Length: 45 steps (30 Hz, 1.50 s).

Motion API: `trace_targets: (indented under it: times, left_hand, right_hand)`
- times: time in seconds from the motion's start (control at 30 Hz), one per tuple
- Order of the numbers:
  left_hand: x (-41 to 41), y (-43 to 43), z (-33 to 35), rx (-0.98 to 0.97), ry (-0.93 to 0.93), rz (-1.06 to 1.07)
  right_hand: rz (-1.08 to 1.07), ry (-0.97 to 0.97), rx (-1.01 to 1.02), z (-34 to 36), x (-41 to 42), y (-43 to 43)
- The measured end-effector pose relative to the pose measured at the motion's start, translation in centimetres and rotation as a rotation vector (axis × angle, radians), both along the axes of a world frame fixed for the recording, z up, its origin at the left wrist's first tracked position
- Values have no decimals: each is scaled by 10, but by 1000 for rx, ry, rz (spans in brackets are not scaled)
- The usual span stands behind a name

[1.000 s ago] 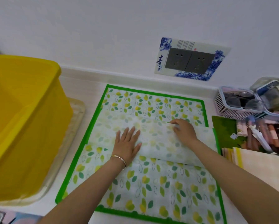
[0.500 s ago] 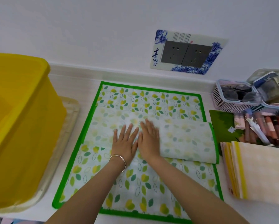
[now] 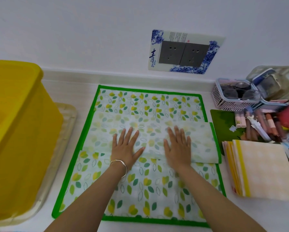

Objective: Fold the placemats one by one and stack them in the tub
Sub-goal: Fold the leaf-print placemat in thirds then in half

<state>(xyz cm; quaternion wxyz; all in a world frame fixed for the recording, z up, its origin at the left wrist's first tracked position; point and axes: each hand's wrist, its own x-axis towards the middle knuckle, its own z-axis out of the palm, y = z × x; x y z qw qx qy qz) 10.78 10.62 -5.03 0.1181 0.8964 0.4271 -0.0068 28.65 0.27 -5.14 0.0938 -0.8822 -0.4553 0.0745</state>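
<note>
A leaf-patterned placemat (image 3: 145, 193) with a green border lies flat in the middle of the white counter. Across its middle lies a folded strip of placemat (image 3: 199, 141), pale back side up. My left hand (image 3: 126, 148) rests flat on the strip left of centre, fingers straight and spread, a bracelet on the wrist. My right hand (image 3: 178, 146) presses flat on the strip to the right of it, slightly blurred. The yellow tub (image 3: 18, 131) stands at the left on a clear lid.
A stack of yellow-and-cream folded placemats (image 3: 259, 168) lies at the right edge. Behind it are a basket (image 3: 232, 97), pens and small clutter. A wall socket (image 3: 184, 51) sits on the white wall above the counter's back edge.
My right hand slid from the strip's far right to beside my left hand, then back out to the right. My left hand stayed flat in place.
</note>
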Motion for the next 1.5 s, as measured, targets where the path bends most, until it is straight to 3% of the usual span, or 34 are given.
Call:
trace_targets:
  times: [0.43, 0.7, 0.83, 1.07, 1.33, 1.5]
  left_hand:
    - [-1, -2, 2, 15, 31, 4]
    - [0, -1, -2, 11, -13, 16]
    - [0, -2, -3, 29, -34, 24]
    - [-12, 8, -6, 36, -22, 1]
    - [-78, 39, -1, 2, -28, 168]
    - [-76, 41, 9, -85, 81, 166]
  right_hand:
    - [-82, -24, -104, 4, 75, -58]
    - [70, 116, 65, 16, -16, 3]
    - [100, 135, 31, 5, -60, 25]
    - [100, 69, -9, -2, -64, 26]
    - [113, 24, -72, 0, -63, 25]
    - [138, 165, -80, 11, -56, 22]
